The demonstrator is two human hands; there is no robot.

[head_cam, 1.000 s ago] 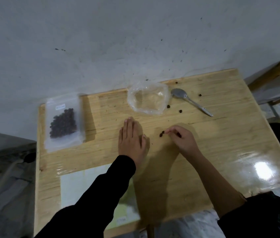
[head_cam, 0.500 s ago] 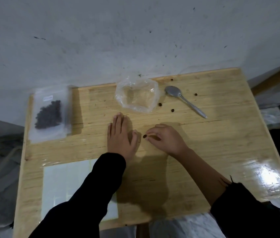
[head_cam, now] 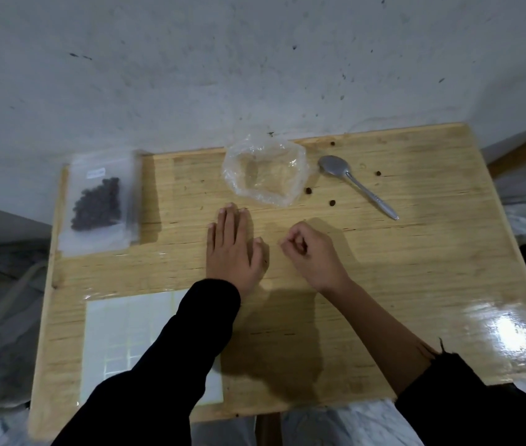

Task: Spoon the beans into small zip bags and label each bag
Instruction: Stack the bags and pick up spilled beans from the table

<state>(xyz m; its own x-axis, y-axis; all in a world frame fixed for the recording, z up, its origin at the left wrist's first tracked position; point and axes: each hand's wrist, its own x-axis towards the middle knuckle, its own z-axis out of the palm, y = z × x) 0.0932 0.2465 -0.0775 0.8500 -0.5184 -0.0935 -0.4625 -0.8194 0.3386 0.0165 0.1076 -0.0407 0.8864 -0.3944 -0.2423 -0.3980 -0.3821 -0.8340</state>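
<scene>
My left hand (head_cam: 232,249) lies flat, palm down, on the wooden table (head_cam: 416,259), fingers together and thumb apart, holding nothing. My right hand (head_cam: 311,252) rests just right of it with its fingers curled into a pinch; the dark bean that lay at its fingertips no longer shows on the wood. A zip bag of dark beans (head_cam: 97,204) with a small white label lies at the back left. Ahead of my hands sits a crumpled clear bag (head_cam: 264,170), which looks empty, and a metal spoon (head_cam: 356,185) lies to its right.
Loose beans (head_cam: 309,190) lie scattered between the clear bag and the spoon. A white sheet of labels (head_cam: 120,333) lies at the near left, partly under my left sleeve. A grey wall runs behind the table. Wooden furniture (head_cam: 525,149) stands at the right.
My right hand slid left toward my left hand, carrying a bean at its fingertips, then curled shut. That bean is gone from the tabletop. My left hand stayed flat.
</scene>
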